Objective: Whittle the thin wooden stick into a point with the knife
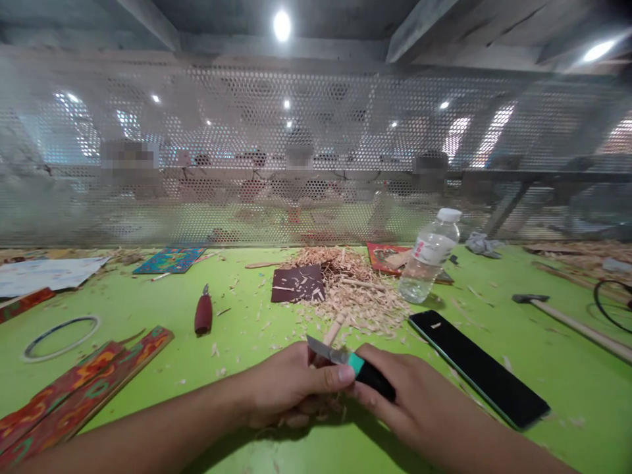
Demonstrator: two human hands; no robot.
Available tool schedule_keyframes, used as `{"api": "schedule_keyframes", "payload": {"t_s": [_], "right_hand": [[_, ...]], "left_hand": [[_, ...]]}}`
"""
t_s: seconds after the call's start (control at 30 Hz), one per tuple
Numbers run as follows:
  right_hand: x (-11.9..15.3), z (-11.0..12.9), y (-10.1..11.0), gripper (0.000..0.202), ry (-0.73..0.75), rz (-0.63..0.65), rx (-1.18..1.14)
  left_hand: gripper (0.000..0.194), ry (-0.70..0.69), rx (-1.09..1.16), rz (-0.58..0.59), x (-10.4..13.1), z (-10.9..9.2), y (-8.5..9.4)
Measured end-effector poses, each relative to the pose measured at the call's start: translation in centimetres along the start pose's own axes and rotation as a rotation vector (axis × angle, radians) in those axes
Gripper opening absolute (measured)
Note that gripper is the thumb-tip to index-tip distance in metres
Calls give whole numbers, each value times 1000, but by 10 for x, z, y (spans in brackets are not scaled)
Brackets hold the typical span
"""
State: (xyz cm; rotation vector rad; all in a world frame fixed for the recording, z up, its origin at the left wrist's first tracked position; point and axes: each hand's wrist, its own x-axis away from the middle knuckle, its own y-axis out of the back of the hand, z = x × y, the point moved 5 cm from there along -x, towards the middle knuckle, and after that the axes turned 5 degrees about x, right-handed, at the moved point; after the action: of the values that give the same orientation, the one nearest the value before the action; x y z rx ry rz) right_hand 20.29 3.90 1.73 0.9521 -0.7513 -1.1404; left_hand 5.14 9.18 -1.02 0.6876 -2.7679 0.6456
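My right hand [402, 388] is closed around the black and teal handle of a carving knife [371, 378], whose blade points left and slightly upward. A pale wooden stick [334, 330] is gripped in my left hand [284, 385], its far end sticking up past the blade. The left thumb rests against the knife near the teal collar. The stick's lower part is hidden by my fingers. Beyond both hands lies a heap of wood shavings [365, 306], with a dark brown square sheet [299, 284] at its left side.
On the green table [237, 362] lie a red-handled cutter [203, 313], painted boards [93, 388], a tape ring [34, 347] and a phone [478, 368]. A water bottle [428, 260] stands behind the phone, and a hammer [577, 322] lies right. A perforated screen [316, 197] borders the back.
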Motion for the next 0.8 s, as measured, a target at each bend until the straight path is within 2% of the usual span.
{"api": "schedule_keyframes", "payload": {"t_s": [0.2,0.37,0.53,0.67,0.8], "right_hand": [[-2,-6,8,47,-83,-106,-282],[-3,-9,9,49,-97,-123,-408],[1,-5,9,38,-62,-49,-467],[3,-3,6,41,-43,26,-461],[2,0,7,43,-31,28,-451]], "left_hand": [[56,21,53,22,-1,5,1],[55,43,41,46,0,4,-2],[57,33,31,43,0,3,-3],[57,40,28,50,0,3,-3],[57,49,34,57,1,2,-3]]}}
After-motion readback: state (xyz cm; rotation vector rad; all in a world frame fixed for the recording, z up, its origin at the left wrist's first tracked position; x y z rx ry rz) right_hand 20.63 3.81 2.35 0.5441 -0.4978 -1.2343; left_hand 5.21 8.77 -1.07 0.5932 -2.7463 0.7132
